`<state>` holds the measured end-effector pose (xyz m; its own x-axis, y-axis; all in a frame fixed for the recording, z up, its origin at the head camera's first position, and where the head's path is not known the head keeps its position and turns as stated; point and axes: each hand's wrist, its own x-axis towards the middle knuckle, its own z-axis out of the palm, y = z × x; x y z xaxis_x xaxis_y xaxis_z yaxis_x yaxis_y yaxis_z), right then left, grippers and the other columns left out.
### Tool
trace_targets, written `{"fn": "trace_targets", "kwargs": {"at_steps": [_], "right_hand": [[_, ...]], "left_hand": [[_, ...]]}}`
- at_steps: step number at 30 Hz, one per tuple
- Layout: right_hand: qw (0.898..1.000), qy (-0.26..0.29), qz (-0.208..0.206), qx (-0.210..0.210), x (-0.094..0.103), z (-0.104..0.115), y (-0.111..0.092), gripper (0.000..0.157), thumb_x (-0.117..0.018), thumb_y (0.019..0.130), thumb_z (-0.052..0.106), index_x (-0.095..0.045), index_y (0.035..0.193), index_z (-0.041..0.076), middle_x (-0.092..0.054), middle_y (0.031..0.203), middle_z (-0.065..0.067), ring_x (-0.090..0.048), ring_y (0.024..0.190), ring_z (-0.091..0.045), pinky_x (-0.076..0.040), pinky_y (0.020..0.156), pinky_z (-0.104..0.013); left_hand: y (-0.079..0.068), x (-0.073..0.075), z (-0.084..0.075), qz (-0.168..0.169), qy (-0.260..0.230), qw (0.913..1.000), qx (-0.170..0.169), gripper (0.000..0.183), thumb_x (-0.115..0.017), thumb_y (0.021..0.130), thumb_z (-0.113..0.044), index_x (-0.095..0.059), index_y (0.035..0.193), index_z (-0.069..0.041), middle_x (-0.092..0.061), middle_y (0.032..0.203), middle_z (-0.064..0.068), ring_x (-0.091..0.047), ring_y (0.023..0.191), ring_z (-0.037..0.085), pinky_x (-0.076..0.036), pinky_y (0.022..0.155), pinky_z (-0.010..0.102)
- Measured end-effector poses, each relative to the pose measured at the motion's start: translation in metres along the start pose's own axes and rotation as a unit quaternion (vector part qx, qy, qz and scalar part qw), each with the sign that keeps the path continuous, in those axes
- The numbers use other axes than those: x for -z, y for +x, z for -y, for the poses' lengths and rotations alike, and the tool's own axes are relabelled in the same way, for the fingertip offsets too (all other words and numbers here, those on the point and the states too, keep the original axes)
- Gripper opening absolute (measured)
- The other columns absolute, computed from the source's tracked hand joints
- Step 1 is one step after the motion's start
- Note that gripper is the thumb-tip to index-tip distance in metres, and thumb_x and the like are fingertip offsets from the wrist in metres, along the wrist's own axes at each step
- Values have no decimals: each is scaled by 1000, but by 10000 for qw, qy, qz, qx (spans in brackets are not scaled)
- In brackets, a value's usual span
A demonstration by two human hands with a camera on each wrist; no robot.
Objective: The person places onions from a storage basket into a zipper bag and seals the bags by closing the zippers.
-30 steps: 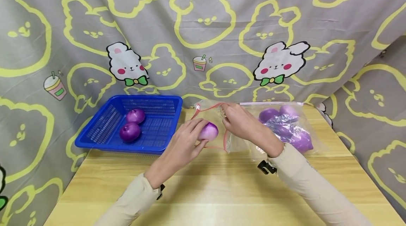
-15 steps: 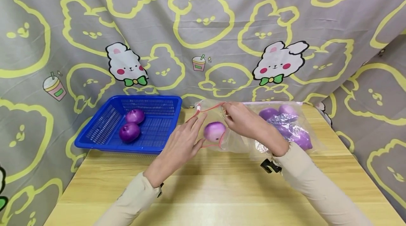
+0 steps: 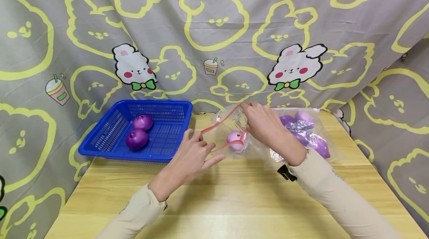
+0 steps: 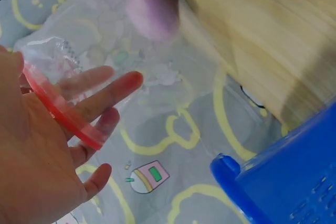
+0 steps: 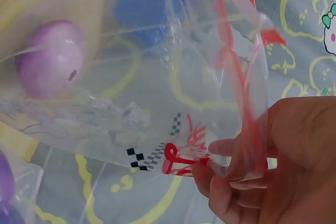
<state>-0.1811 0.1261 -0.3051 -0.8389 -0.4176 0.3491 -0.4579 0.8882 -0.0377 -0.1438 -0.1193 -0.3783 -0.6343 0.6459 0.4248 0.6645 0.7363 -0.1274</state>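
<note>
A clear zip bag [image 3: 231, 118] with a red zip strip lies in the middle, its mouth facing the basket. One pale purple onion [image 3: 234, 140] is inside it; the right wrist view shows this onion [image 5: 51, 59] through the film. My right hand [image 3: 263, 121] pinches the bag's far edge near the zip, with the thumb and fingers on the film. At the bag's mouth is my left hand [image 3: 189, 159], thumb stretched out and fingers fairly straight. In the left wrist view the red strip [image 4: 63, 109] crosses in front of these fingers.
A blue plastic basket [image 3: 127, 158] stands on the left with two dark purple onions [image 3: 136, 139] in it. Right of my right hand, a second clear bag [image 3: 315, 109] holds several purple onions [image 3: 320, 147]. A patterned curtain [image 3: 231, 26] hangs behind the wooden table [image 3: 231, 201].
My left hand has let go of the onion and drawn back left to the bag's mouth. The onion has moved right, deeper into the bag. My right hand has lifted the bag's edge slightly.
</note>
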Motion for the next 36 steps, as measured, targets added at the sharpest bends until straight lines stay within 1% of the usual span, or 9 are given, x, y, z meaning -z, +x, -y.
{"fn": "trace_targets", "kwargs": {"at_steps": [5, 10, 13, 15, 20, 25, 30, 33, 36], "right_hand": [[9995, -263, -127, -110, 3, 6, -1, 37, -60, 80, -5, -63, 115, 6, -62, 92, -15, -51, 57, -24, -39, 42, -31], [9997, -192, -168, -66, 2, 9, -1, 28, -54, 81, -4, -63, 105, 5, -58, 82, -12, -50, 55, -24, -40, 42, -33], [9999, -38, -151, -76, 1, 11, -2, 16, -54, 81, -4, -60, 94, 4, -56, 78, -12, -51, 56, -25, -42, 43, -35], [9999, 100, -90, -88, 0, 11, -1, 12, -53, 81, -5, -58, 89, 3, -55, 77, -11, -52, 57, -25, -43, 44, -34], [9986, 521, 27, -36, -5, 9, 4, 16, -51, 78, -7, -60, 89, 1, -58, 76, -10, -56, 60, -25, -47, 48, -33], [9960, 883, -82, 98, -10, 3, 8, 23, -51, 77, -7, -61, 97, -2, -61, 77, -10, -59, 66, -25, -51, 55, -35], [9924, 1161, -301, 275, -15, -1, 7, 31, -53, 81, -4, -63, 111, -5, -56, 72, -8, -53, 64, -22, -49, 56, -36], [9902, 1319, -359, 298, -16, -2, 6, 42, -53, 85, 0, -61, 126, -6, -60, 77, -10, -51, 63, -20, -47, 54, -35], [9879, 1481, -394, 225, -15, -3, 6, 46, -54, 87, 3, -60, 131, -3, -65, 89, -16, -50, 59, -18, -45, 51, -32]], "left_hand": [[-3, 0, 5, -124, 88, 9999, 78, 52, -52, 96, -61, -71, 85, -14, -65, 77, -1, -50, 97, 25, -23, 107, 59], [-7, -4, 11, -230, 38, 9996, 169, 35, -62, 96, -45, -73, 103, -12, -69, 93, 3, -54, 103, 25, -23, 109, 63], [-8, -6, 13, -424, -201, 9989, -2, 27, -66, 96, -33, -71, 111, -12, -69, 107, 4, -56, 110, 25, -27, 108, 62], [-10, -6, 14, -637, -383, 9971, -141, 22, -69, 94, -27, -71, 111, -13, -67, 113, 5, -56, 114, 26, -30, 107, 61], [-17, -3, 17, -1096, -688, 9914, -198, 18, -74, 90, -19, -70, 106, -13, -64, 122, 10, -54, 117, 29, -37, 102, 56], [-30, -1, 25, -1381, -890, 9864, 84, 19, -72, 89, -15, -71, 107, -10, -62, 126, 14, -53, 119, 32, -38, 98, 54], [-52, -1, 42, -1752, -1024, 9773, 604, 21, -63, 91, -12, -70, 111, -7, -63, 122, 15, -56, 114, 35, -38, 96, 55], [-62, 0, 53, -1790, -1024, 9744, 896, 22, -61, 92, -13, -69, 112, -6, -63, 120, 15, -56, 112, 35, -38, 96, 55], [-69, 0, 66, -1730, -962, 9735, 1149, 22, -65, 91, -12, -69, 112, -6, -63, 119, 14, -56, 111, 35, -39, 94, 54]]}}
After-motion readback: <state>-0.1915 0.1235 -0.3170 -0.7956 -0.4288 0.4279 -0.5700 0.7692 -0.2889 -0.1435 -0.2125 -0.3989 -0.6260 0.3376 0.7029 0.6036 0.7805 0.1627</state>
